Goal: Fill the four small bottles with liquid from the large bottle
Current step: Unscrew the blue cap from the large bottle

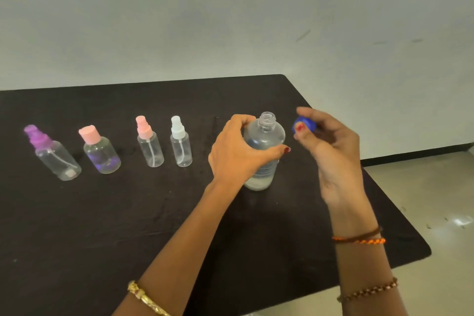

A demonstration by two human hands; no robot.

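A: Large bottle (264,147) upright on the dark worktop (128,226), right of centre. Neck bare, threads showing. Left hand (236,154) wrapped round its shoulder and body, grip closed on it.

B: And the cap?

A: Blue cap (304,124) pinched in the fingertips of the right hand (331,146), held in the air just right of the neck, clear of it.

B: Small ones?

A: Four in a row to the left, well apart from the big one: purple spray bottle (52,152), pink-capped bottle (100,151), pink spray bottle (148,142), white spray bottle (180,142). All upright, all with tops on. The pink-capped one shows a purplish tint low down; cannot tell whether that is liquid or reflection.

B: Risks from here?

A: First, order of work. No small bottle is open, so pouring now has nowhere to go. My guess: cap goes down, then tops come off.

B: Cap could roll.

A: Yes, if set on edge near the worktop's right side, which is close. Flat-down is safer.

B: Pouring itself?

A: Wide neck into narrow necks, no funnel in view. A fast tilt would likely overshoot and wet the worktop. The body looks soft and ribbed, so a hard squeeze could push liquid out the open neck. The small bottles look light, and a nudge from the big one could topple them.
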